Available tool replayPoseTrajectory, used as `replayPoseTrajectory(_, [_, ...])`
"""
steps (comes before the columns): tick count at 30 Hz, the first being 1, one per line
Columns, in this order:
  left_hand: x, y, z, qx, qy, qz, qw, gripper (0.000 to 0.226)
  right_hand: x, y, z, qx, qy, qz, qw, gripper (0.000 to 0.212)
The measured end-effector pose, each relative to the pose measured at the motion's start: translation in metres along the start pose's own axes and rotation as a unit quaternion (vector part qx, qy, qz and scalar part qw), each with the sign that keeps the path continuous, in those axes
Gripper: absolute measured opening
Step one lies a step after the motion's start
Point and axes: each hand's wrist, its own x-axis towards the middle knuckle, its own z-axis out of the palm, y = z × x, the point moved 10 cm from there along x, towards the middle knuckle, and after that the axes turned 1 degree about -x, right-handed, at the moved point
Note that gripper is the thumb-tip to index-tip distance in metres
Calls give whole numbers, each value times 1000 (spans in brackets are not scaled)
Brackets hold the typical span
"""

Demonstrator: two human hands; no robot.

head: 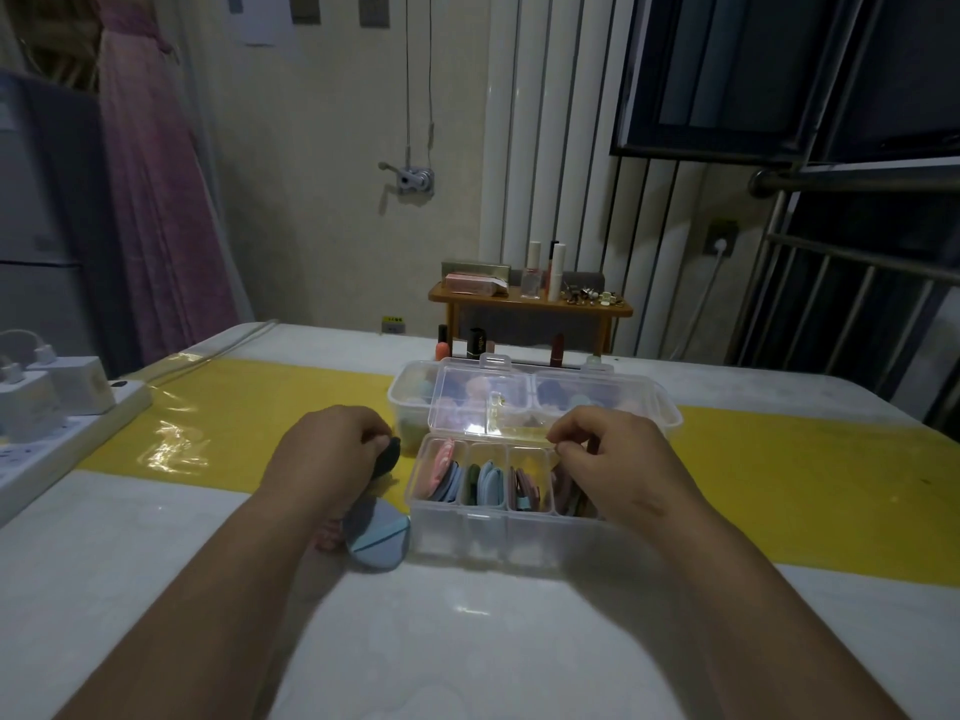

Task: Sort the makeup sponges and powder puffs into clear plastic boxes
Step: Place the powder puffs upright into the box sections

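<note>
A clear divided box (467, 532) stands in front of me, its lid (483, 407) raised. Its compartments hold pink, blue and dark puffs standing on edge. My left hand (332, 449) is left of the box and grips a black powder puff (388, 454). Below that hand a blue triangular puff (376, 532) and a pink one (327, 537) lie on the table. My right hand (608, 459) is over the box's right compartment with fingertips pinched at its rim; what it pinches is hidden. Behind, a second clear box (410, 402) holds sponges.
A white table (467, 641) with a yellow strip (260, 407) carries everything. A power strip with chargers (57, 418) sits at the left edge. At the back stands a small wooden shelf (530, 304) with cosmetics; lipsticks (557, 350) stand beneath it.
</note>
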Motion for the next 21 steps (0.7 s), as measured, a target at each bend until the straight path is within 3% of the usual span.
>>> replayPoseTrajectory(6, [-9, 5, -25, -140, 109, -33, 984, 3, 1, 0, -1, 11, 10, -4, 1000, 19])
replayPoseTrajectory(10, [-11, 8, -31, -206, 142, -26, 968, 12, 1, 0, 3, 37, -2, -3, 999, 18])
replayPoseTrajectory(15, [-13, 25, -5, -433, 34, -36, 900, 12, -1, -7, 10, 53, -42, -21, 997, 22])
replayPoseTrajectory(21, [-18, 49, 4, -419, -8, 25, 908, 18, -5, -20, 14, 78, -79, -44, 993, 28])
